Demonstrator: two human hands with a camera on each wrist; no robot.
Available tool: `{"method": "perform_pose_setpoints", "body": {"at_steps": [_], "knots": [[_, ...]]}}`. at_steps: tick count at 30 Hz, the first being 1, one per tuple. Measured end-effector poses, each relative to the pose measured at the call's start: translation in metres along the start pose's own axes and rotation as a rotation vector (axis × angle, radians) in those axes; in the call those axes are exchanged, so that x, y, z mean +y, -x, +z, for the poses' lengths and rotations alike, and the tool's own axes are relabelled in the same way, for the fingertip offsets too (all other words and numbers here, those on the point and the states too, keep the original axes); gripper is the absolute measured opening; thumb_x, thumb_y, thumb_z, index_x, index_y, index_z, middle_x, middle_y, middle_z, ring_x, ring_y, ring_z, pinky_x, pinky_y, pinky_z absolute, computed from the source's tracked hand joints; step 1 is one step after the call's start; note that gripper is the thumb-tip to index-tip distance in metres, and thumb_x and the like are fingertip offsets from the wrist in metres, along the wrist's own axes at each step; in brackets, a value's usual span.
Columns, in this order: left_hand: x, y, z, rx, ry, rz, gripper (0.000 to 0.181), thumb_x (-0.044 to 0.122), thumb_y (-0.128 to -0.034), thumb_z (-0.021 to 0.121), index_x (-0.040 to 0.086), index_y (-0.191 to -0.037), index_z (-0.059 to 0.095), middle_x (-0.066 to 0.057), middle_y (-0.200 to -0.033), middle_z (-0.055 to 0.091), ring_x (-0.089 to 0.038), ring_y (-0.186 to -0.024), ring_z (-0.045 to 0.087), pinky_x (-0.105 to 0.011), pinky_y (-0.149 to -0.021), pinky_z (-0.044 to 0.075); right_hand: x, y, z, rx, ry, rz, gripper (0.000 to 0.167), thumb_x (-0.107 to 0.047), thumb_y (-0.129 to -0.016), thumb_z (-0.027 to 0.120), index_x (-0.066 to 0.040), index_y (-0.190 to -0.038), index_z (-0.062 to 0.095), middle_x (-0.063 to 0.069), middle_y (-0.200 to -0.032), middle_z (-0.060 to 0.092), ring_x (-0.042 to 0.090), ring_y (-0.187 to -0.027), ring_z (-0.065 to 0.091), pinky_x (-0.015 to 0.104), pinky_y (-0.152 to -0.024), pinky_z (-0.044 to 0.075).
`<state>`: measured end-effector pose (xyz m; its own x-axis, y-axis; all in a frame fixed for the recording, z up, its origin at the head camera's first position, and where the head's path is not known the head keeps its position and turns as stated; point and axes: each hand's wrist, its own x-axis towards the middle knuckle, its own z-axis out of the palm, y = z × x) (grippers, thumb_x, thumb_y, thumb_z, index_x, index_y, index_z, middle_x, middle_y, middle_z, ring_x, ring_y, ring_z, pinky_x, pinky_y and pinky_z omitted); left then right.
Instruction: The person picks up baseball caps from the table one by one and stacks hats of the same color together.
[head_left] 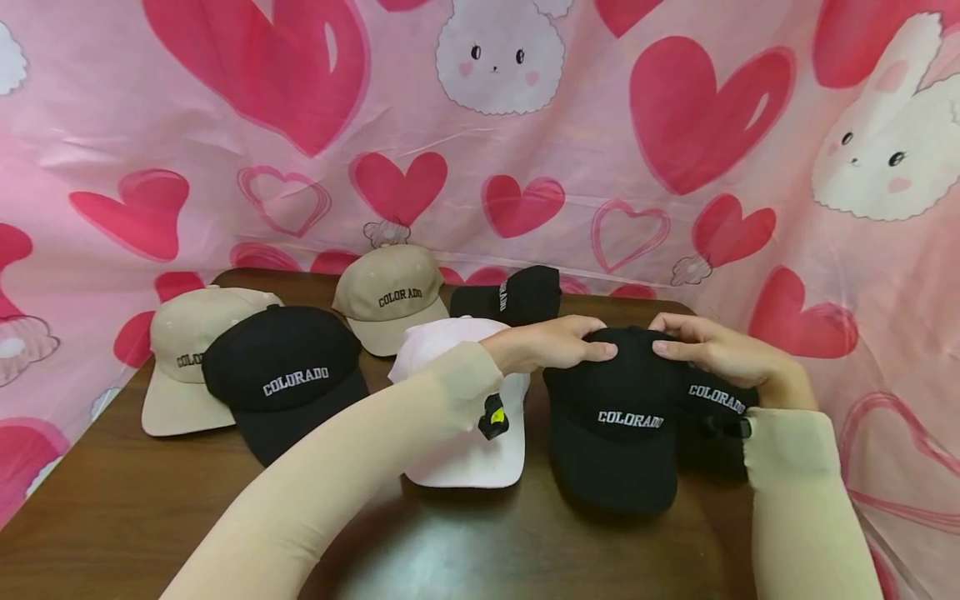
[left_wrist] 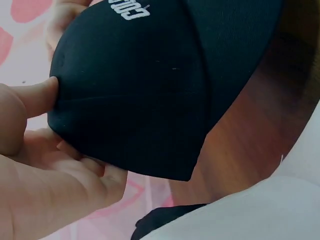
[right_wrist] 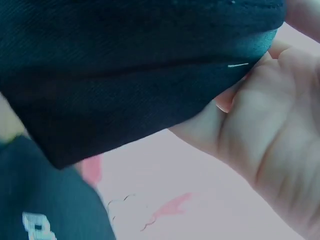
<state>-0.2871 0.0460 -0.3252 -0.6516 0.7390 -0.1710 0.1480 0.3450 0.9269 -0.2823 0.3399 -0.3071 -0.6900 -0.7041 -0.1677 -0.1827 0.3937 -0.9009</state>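
A black cap [head_left: 617, 458] with white COLORADO lettering is held up by both hands, its brim toward me. My left hand [head_left: 551, 344] grips the left back of its crown, thumb on the outside, fingers curled at the lower edge in the left wrist view. On the other side my right hand [head_left: 712, 348] pinches the crown; in the right wrist view its fingers go behind the cloth [right_wrist: 125, 100]. Partly hidden behind it, at the right, is another black cap [head_left: 716, 400]. A white-pink cap [head_left: 465, 454] sits under my left forearm, which covers its front.
At the left, a black cap [head_left: 281, 358] overlaps a beige cap [head_left: 168, 400]. Farther back stand a second beige cap [head_left: 393, 292] and a black cap [head_left: 532, 296] turned sideways. The brown wooden table [head_left: 450, 550] ends at a pink heart-print cloth [head_left: 420, 125].
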Motion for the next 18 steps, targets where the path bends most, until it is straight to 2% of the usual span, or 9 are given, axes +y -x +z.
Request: {"method": "perform_pose_setpoints", "body": {"at_steps": [4, 10, 14, 18], "knots": [[-0.002, -0.010, 0.004, -0.013, -0.046, -0.071, 0.036, 0.033, -0.1095, 0.060, 0.012, -0.139, 0.061, 0.000, -0.123, 0.065, -0.017, -0.118, 0.059, -0.041, -0.114, 0.045, 0.007, -0.003, -0.007, -0.042, 0.009, 0.114, 0.016, -0.012, -0.112, 0.050, 0.003, -0.117, 0.054, 0.012, -0.103, 0.067, 0.031, -0.095, 0.070, 0.041, -0.084, 0.061], [-0.005, -0.022, 0.004, -0.042, -0.053, -0.180, 0.056, 0.034, -0.1097, 0.059, 0.010, -0.159, 0.046, -0.005, -0.148, 0.057, -0.023, -0.137, 0.051, -0.046, -0.124, 0.036, 0.019, -0.010, -0.011, -0.076, -0.043, 0.249, 0.022, -0.016, -0.112, 0.050, 0.005, -0.118, 0.053, 0.011, -0.106, 0.066, 0.030, -0.099, 0.069, 0.044, -0.088, 0.060], [-0.006, -0.027, 0.004, -0.040, -0.032, -0.256, 0.057, 0.035, -0.1090, 0.060, 0.011, -0.159, 0.048, -0.006, -0.149, 0.057, -0.024, -0.137, 0.050, -0.046, -0.123, 0.036, 0.029, -0.016, -0.013, -0.097, -0.088, 0.297, 0.021, -0.017, -0.112, 0.050, 0.003, -0.118, 0.054, 0.012, -0.109, 0.065, 0.030, -0.102, 0.069, 0.044, -0.092, 0.060], [-0.009, -0.030, 0.006, -0.030, -0.020, -0.298, 0.051, 0.032, -0.1094, 0.060, 0.009, -0.154, 0.053, -0.008, -0.143, 0.060, -0.026, -0.134, 0.053, -0.047, -0.122, 0.038, 0.036, -0.023, -0.011, -0.112, -0.096, 0.310, 0.022, -0.018, -0.112, 0.052, 0.003, -0.118, 0.054, 0.012, -0.110, 0.064, 0.029, -0.101, 0.068, 0.043, -0.091, 0.059]]}}
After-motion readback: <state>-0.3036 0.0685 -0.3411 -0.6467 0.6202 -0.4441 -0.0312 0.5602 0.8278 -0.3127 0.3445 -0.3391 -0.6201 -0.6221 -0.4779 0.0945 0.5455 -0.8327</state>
